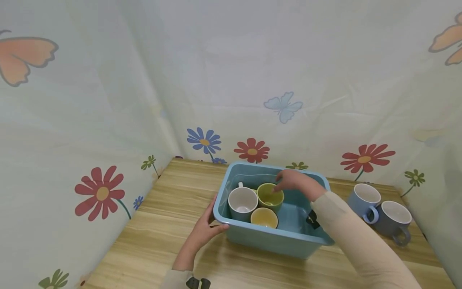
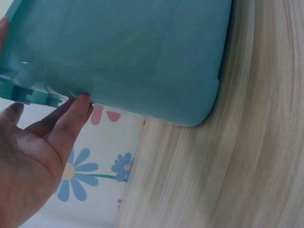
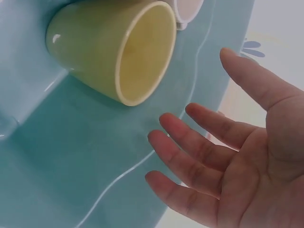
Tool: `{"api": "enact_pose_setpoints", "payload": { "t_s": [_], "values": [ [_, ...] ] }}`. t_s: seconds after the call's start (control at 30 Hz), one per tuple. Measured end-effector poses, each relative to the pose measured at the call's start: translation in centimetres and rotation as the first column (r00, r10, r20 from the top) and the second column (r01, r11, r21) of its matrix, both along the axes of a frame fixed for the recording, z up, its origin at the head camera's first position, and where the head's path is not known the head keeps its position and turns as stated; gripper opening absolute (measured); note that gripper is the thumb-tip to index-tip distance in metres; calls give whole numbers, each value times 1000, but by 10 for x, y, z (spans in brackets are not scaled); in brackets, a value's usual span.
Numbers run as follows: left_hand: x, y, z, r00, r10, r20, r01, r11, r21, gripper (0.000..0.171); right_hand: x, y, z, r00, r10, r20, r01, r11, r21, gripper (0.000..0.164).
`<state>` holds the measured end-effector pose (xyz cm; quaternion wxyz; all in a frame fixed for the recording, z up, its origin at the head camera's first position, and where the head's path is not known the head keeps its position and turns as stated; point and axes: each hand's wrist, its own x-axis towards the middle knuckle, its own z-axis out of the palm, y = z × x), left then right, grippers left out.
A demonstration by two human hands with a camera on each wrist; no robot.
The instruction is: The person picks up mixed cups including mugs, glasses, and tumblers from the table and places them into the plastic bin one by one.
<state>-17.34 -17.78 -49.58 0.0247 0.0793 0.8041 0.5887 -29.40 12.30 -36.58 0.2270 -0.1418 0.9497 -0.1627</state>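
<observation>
A blue plastic bin (image 1: 268, 237) holds a white-lined mug (image 1: 243, 202), a green cup (image 1: 270, 196) and a smaller yellow-lined cup (image 1: 264, 218), grouped in its left half. My left hand (image 1: 202, 233) holds the bin's near left corner, thumb on the front and fingers against the left side. In the left wrist view, those fingers (image 2: 76, 116) touch the wall just below the rim. My right hand (image 1: 294, 182) is over the bin beside the green cup. Its fingers are spread and apart from that cup in the right wrist view, with nothing held.
A light blue mug (image 1: 362, 198) and a dark grey mug (image 1: 393, 220) stand on the wooden table (image 1: 162, 200), right of the bin. Flower-printed sheeting (image 1: 231, 80) rises behind the table and along both sides.
</observation>
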Motion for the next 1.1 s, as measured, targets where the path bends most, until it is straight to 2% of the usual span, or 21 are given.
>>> {"api": "enact_pose_setpoints", "payload": {
  "t_s": [0.33, 0.67, 0.87, 1.1],
  "values": [
    [0, -1, -1, 1000, 6, 2, -6, 1000, 0, 103, 10, 11, 14, 997, 33, -70, -37, 998, -55, 54],
    [0, -2, -4, 1000, -1, 7, 1, 1000, 24, 103, 25, 27, 25, 994, 8, -108, -21, 992, -121, 55],
    [0, -1, -4, 1000, 0, 15, 0, 999, 39, 103, 35, 38, 35, 989, 33, -144, -57, 986, -160, 53],
    [1, -1, -3, 1000, -3, 16, 3, 999, 34, 103, 45, 56, 37, 984, 19, -175, -55, 977, -204, 53]
  ]
}}
